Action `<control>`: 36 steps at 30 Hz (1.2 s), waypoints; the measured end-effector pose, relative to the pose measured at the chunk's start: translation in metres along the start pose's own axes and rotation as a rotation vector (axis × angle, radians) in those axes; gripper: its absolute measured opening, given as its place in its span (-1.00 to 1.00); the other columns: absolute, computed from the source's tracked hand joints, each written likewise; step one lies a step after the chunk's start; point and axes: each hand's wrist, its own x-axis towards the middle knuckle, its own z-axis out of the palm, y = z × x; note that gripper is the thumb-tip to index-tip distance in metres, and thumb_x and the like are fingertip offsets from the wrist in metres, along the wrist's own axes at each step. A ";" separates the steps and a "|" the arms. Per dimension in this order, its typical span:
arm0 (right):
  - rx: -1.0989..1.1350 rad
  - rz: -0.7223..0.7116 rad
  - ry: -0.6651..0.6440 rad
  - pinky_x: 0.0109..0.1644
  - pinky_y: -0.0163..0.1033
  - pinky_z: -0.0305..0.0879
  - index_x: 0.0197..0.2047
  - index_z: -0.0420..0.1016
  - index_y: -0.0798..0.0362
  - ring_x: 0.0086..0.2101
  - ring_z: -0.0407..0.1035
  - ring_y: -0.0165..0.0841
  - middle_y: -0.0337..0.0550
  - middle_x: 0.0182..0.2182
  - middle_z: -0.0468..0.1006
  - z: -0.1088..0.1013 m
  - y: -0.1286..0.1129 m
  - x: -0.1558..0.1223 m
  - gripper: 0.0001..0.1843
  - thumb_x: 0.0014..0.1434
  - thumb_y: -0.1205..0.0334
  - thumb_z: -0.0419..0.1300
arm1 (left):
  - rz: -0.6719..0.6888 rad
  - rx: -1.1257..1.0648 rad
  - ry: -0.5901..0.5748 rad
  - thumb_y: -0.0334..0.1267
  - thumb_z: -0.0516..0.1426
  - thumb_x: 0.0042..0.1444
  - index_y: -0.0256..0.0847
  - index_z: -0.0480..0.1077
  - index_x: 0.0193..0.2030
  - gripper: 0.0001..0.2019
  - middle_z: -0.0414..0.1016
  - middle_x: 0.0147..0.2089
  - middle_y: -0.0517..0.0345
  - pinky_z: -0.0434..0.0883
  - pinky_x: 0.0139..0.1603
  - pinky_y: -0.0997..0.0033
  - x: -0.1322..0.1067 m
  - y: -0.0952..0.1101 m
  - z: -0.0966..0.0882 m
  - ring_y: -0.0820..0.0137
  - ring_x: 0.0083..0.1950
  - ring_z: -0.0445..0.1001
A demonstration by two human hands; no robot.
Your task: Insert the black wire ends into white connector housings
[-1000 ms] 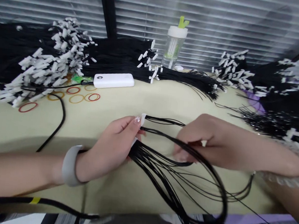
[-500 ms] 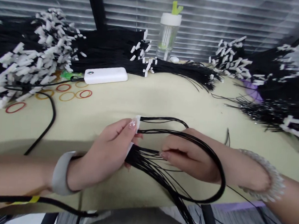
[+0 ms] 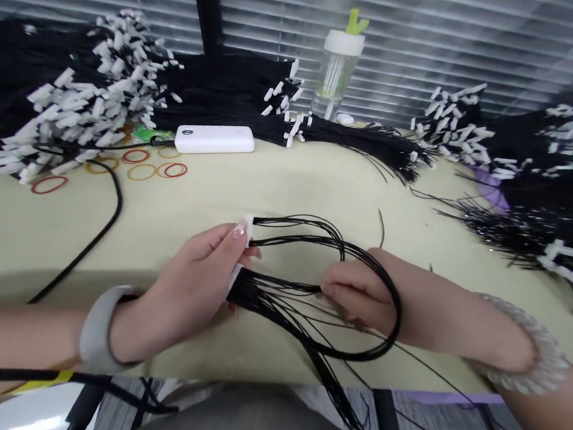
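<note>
White connectors with thin black wires sit in my left hand (image 3: 195, 277), its thumb pressed on the upper white connector (image 3: 248, 230). A second white connector (image 3: 234, 275) shows below it, with a wide fan of black wires (image 3: 278, 311) leaving toward the lower right. From the upper connector a bundle of wires bends round in a loop (image 3: 396, 311) over my right wrist. My right hand (image 3: 360, 292) is closed, thumb and fingers pinching some of the black wires a short way from the lower connector. The tips of the pinched wires are hidden.
A large heap of wires with white connectors (image 3: 90, 104) lies at the left back, another wire heap (image 3: 522, 215) at the right. A white power bank (image 3: 215, 140), several rubber bands (image 3: 142, 171) and a clear bottle (image 3: 336, 72) are behind my hands. A black cable (image 3: 83, 251) runs at left.
Both hands are still on the wires. My right hand is farther from the left one along the wires, and the loop looks smaller. The whole view has shifted slightly.
</note>
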 end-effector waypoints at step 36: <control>-0.313 -0.285 0.572 -0.43 -0.37 0.05 -0.39 0.26 0.04 -0.49 0.19 -0.52 -0.31 -0.52 0.34 0.043 -0.014 0.023 -0.93 0.09 0.26 0.00 | 0.264 0.473 -0.070 -0.07 -0.14 0.14 -0.23 0.19 -0.50 -0.67 0.19 -0.59 0.29 0.16 -0.58 0.59 -0.006 0.002 -0.002 0.54 -0.56 0.16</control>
